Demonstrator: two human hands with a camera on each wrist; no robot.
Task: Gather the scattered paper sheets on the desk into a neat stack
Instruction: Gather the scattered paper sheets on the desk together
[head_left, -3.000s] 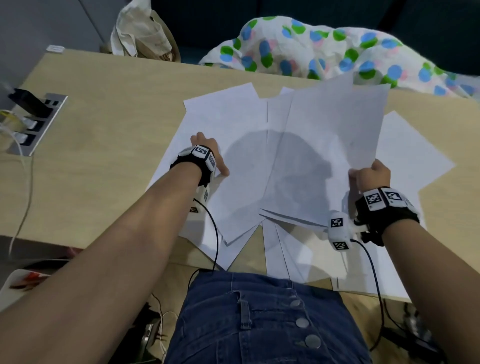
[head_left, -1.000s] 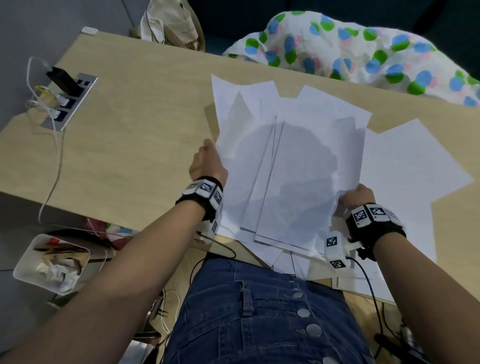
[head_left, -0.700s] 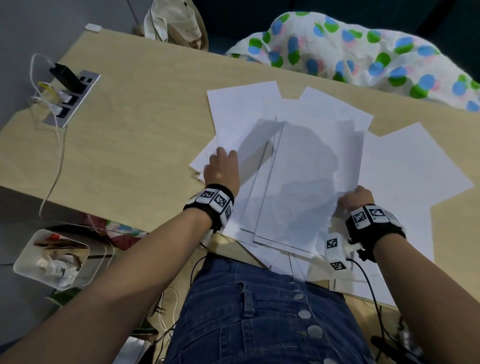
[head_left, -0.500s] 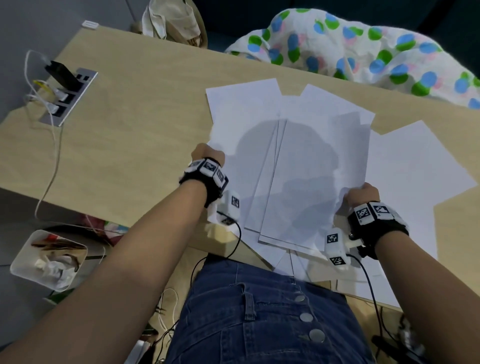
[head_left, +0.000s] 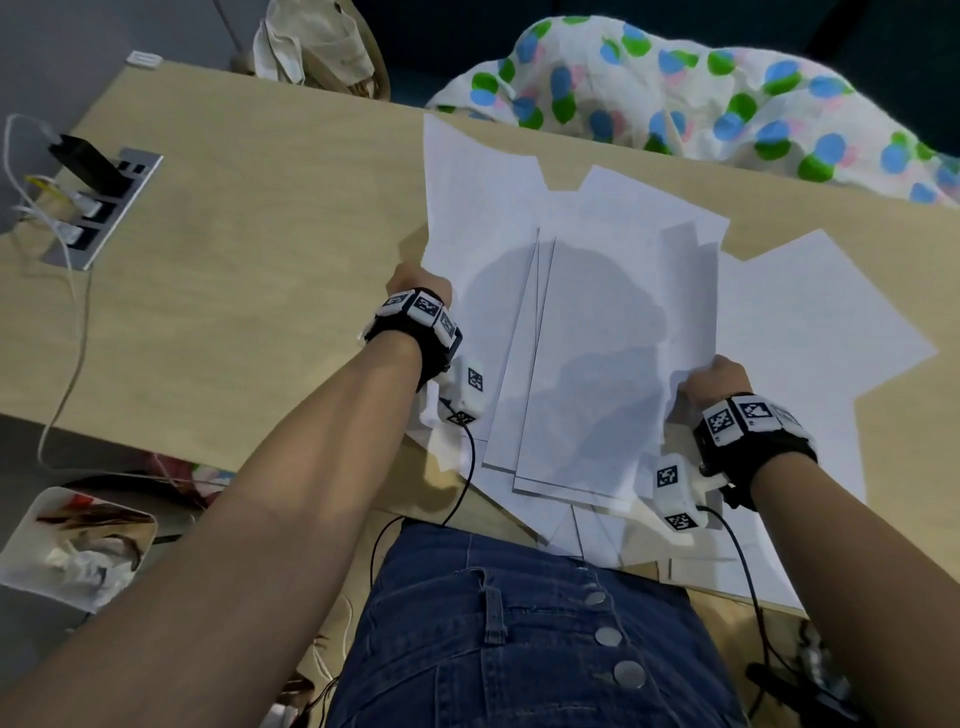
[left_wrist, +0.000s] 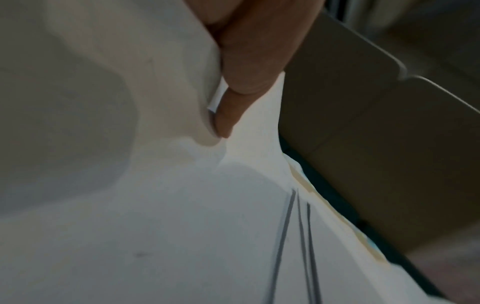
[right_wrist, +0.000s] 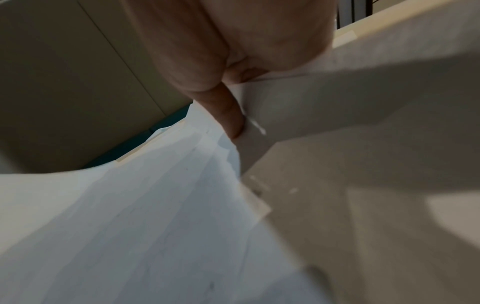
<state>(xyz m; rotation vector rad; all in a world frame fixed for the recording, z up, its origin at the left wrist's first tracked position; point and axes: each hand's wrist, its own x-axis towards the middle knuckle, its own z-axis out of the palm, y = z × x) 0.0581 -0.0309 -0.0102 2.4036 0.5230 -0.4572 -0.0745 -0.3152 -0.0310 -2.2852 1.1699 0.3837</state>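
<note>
At the far left of my desk (head_left: 249, 218) a grey power strip (head_left: 104, 208) sits set into the wood, with a black plug and white cables (head_left: 57, 312) trailing off the near edge, and below that edge on the floor stands a white bin (head_left: 72, 545) full of crumpled scraps. A cloth bag (head_left: 311, 47) slumps just past the desk's back edge. Moving in, my left hand (head_left: 418, 283) grips the left edge of the paper sheets (head_left: 597, 338); in the left wrist view my thumb (left_wrist: 233, 107) presses down on top of the paper, which buckles around it, while the rest of my fingers are hidden beneath. The gathered sheets are fanned, not squared, their long edges showing as thin offset lines, and their near ends overhang the desk edge above my denim lap (head_left: 519, 639). One sheet reaches farther back at the upper left. My right hand (head_left: 714, 376) pinches the right edge of the same bundle, thumb on top as the right wrist view shows, fingers out of sight below. Further right, loose sheets (head_left: 810, 332) lie flat on the wood, overlapping, partly under the held bundle. Beyond the desk's far right edge lies a white cloth with blue and green dots (head_left: 701, 88).
</note>
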